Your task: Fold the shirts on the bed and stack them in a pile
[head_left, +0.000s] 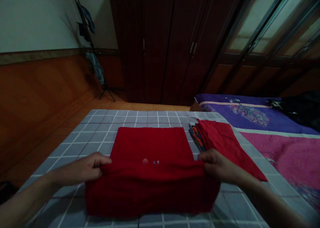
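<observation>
A red cloth (152, 141), flat with straight edges and a small print near its middle, lies in front of me. Its near part is lifted and folded up toward the far part. My left hand (91, 168) pinches the left corner of that raised edge. At the right corner, my right hand (215, 164) grips the same edge with closed fingers. The raised part sags between both hands and hides some of the cloth beneath. Just beyond my right hand lies a second folded red cloth (227, 144), with orange-and-dark handled items (197, 136) beside it, perhaps scissors.
A grey checked cover (67, 158) spreads under everything. To the right is a bed with a purple and pink cover (272, 144) and dark clothing (300, 107) on it. Behind stand a dark wardrobe (160, 54) and a coat stand (87, 31) with hanging items.
</observation>
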`<state>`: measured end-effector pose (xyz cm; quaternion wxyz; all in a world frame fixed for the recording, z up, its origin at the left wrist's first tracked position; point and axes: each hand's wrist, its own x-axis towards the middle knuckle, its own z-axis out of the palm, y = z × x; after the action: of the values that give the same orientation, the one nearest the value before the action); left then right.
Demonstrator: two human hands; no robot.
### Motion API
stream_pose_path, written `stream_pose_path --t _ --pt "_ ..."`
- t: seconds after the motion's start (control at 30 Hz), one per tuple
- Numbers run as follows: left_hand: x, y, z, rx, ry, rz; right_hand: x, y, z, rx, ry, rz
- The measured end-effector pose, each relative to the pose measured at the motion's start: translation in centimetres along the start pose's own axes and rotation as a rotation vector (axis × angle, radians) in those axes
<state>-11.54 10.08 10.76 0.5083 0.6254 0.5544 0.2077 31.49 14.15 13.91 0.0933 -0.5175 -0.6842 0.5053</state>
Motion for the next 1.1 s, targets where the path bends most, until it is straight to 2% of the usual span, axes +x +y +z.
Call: stream_pose_path --t 0.03,0.07,0.1,0.13,0.23,0.3,0.37,0.47,0.57,0.7,0.8,0.87,0.97,1.03,1.1 --pt "2.0 1.0 -1.0 -0.099 -0.124 -0.050 2.3 -0.3 -1.3 0.002 0.049 0.043" --pt "4.1 1.6 -1.7 -0.208 -0.166 -0.069 4.8 -0.3 -2.4 -0.006 0.070 0.060" --pt "6.2 1.7 -2.2 -0.305 -0.148 -0.066 7.2 -0.1 -3.3 -0.015 0.100 0.069" --pt "8.2 1.4 -2.5 -0.380 -0.082 -0.052 9.5 0.3 -4.0 -0.026 0.136 0.083" --pt "12.9 -1.3 -2.3 -0.476 0.101 -0.067 14.9 2.4 -4.6 -0.066 0.220 0.144" --pt "14.5 -3.3 -1.8 -0.489 0.147 -0.071 16.8 4.1 -4.5 -0.086 0.246 0.176" --pt "15.0 -4.7 -1.3 -0.499 0.176 -0.043 17.6 5.5 -4.3 -0.100 0.257 0.188" --pt "14.8 -5.5 -1.2 -0.507 0.241 0.011 17.8 6.9 -4.2 -0.124 0.269 0.188" --pt "15.1 -5.4 -1.4 -0.495 0.314 0.057 18.0 7.1 -4.0 -0.167 0.327 0.182" --pt "16.0 -5.4 -1.2 -0.432 0.430 0.070 17.9 6.3 -3.3 -0.267 0.462 0.158" --pt "15.5 -5.5 -1.1 -0.363 0.511 0.056 16.5 4.8 -2.1 -0.372 0.579 0.108" --pt "13.9 -5.8 -1.0 -0.317 0.565 0.045 14.8 3.9 -0.4 -0.429 0.618 0.030" --pt "9.9 -6.7 -0.2 -0.236 0.629 0.006 11.2 3.8 3.1 -0.534 0.639 -0.247" --pt "6.8 -7.5 1.2 -0.130 0.592 -0.027 8.7 5.2 5.4 -0.620 0.689 -0.402" --pt "4.1 -8.2 2.9 -0.023 0.511 -0.061 6.4 7.6 6.8 -0.687 0.747 -0.410"
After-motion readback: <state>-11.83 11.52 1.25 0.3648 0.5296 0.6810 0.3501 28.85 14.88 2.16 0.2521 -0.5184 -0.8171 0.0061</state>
